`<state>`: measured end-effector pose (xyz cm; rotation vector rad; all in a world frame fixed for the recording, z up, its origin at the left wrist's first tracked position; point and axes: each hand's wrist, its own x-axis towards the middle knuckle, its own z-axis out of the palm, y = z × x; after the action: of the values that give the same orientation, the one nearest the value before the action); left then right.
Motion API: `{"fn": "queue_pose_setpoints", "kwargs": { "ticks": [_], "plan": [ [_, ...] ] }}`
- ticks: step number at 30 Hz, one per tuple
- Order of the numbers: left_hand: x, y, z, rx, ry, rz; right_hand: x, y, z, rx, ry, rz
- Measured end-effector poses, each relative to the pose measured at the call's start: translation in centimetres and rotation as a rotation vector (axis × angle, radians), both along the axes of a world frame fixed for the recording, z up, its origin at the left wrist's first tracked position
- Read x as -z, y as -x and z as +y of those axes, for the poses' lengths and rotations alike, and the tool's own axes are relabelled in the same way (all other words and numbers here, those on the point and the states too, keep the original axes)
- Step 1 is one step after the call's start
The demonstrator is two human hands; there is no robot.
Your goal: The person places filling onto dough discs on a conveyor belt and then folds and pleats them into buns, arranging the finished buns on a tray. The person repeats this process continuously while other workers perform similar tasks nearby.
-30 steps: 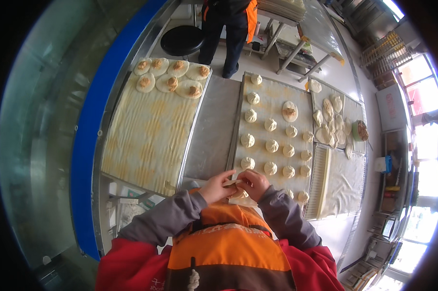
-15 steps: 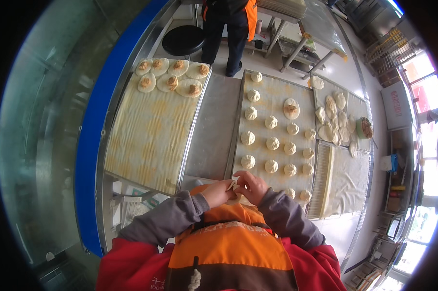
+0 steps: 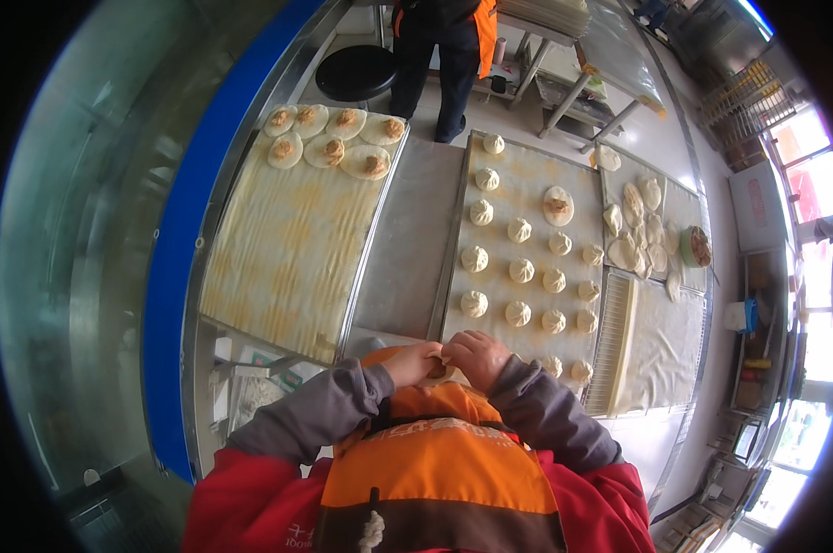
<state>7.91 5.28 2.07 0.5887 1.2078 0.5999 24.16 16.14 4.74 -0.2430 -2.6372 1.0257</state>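
Note:
In front of my apron, my left hand (image 3: 413, 365) and my right hand (image 3: 478, 358) meet around a filled bun (image 3: 448, 375). Little of its dough shows between the fingers, along with a brownish bit of filling. My left fingers curl round its side, while those of my right hand pinch at its edge. Just beyond my hands, a cloth-lined tray (image 3: 532, 173) carries several pleated buns (image 3: 518, 314) in rows and one flat dough round topped with filling (image 3: 557, 205). To the left, another lined tray (image 3: 273, 258) has several filled dough rounds (image 3: 347, 123) at its far end.
At the right, several plain dough pieces (image 3: 633, 205) lie beside a green bowl of filling (image 3: 696, 247). Nearer stands a wire rack (image 3: 608, 355) with a folded cloth (image 3: 656, 350). Beyond the table are a black round stool (image 3: 356, 74) and a standing person (image 3: 439, 69).
My right hand has turned over, its raised fingers now folded down onto the dough against my left hand. The view has shifted slightly; the trays stay as they were.

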Motion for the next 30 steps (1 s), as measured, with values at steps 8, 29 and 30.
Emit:
{"fn": "queue_pose_setpoints", "kwargs": {
  "ticks": [8, 29, 30],
  "plan": [
    [0.5, -0.5, -0.4, -0.428, -0.037, -0.121, 0.6, 0.0, 0.5, 0.096, 0.04, -0.108],
    [-2.0, -2.8, -0.6, -0.532, -0.112, 0.017, 1.4, -0.1, -0.1, 0.329, 0.125, 0.007],
    [-1.9, -3.0, -0.6, -0.499, -0.14, 0.017, 1.2, -0.1, -0.2, 0.325, 0.121, 0.013]
  ]
}}
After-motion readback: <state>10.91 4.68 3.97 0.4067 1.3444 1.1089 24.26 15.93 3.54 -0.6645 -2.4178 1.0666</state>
